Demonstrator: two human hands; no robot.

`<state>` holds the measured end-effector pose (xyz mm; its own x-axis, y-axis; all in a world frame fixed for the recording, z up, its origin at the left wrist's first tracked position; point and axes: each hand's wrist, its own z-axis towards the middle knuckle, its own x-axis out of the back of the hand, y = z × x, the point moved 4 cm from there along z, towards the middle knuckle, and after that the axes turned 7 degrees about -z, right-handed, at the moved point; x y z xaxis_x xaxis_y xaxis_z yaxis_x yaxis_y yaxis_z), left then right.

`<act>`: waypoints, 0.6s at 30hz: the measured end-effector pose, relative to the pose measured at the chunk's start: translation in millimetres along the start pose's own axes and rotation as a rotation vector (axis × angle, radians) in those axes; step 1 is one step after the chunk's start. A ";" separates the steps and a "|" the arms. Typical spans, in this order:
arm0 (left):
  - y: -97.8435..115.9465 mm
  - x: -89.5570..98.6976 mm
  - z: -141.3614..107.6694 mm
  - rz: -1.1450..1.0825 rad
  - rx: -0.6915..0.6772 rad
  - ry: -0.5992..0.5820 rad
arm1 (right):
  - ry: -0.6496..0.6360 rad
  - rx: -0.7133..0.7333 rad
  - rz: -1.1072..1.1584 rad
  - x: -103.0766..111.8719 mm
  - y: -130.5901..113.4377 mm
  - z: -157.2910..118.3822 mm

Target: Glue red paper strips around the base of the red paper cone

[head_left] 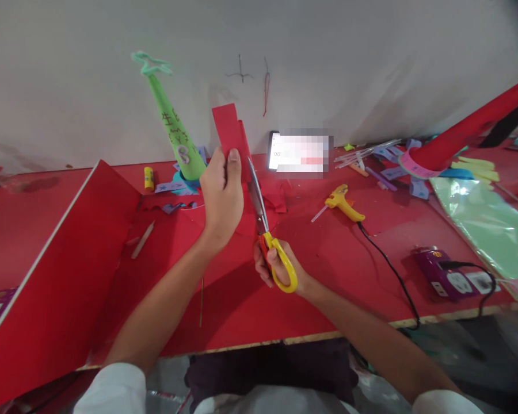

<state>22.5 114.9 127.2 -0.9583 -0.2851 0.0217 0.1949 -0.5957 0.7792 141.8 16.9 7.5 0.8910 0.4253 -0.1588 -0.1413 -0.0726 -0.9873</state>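
Observation:
My left hand [223,190] pinches a folded strip of red paper [228,126] upright above the table, thumb on its near face. In my right hand [280,267] is a pair of scissors [261,213] with one yellow and one red handle loop. The blades point up and lie along the paper's right edge, close beside my left fingers. Whether they are cutting into the paper, I cannot tell. Behind my hands, red paper scraps [278,198] lie on the red tabletop [302,310].
A green paper cone [176,129] leans at the back left, near a yellow glue stick [149,179]. A red divider [64,259] stands at left. Right are a yellow glue gun [345,204] with its cord, a purple power box [442,273] and a lit phone [300,152].

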 end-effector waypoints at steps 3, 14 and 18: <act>-3.2 -0.5 -0.7 -0.023 0.028 -0.009 | -0.008 0.003 0.019 -0.6 -0.8 -0.3; -5.8 -1.5 0.4 -0.060 0.066 -0.017 | -0.033 0.028 0.083 -2.3 -1.4 -1.7; -3.6 -1.9 0.0 -0.075 0.073 -0.019 | -0.039 0.016 0.115 -3.8 -0.9 -1.6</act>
<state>23.6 117.6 124.4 -0.9735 -0.2272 -0.0274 0.1072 -0.5587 0.8224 139.3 13.9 8.9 0.8510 0.4498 -0.2710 -0.2491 -0.1086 -0.9624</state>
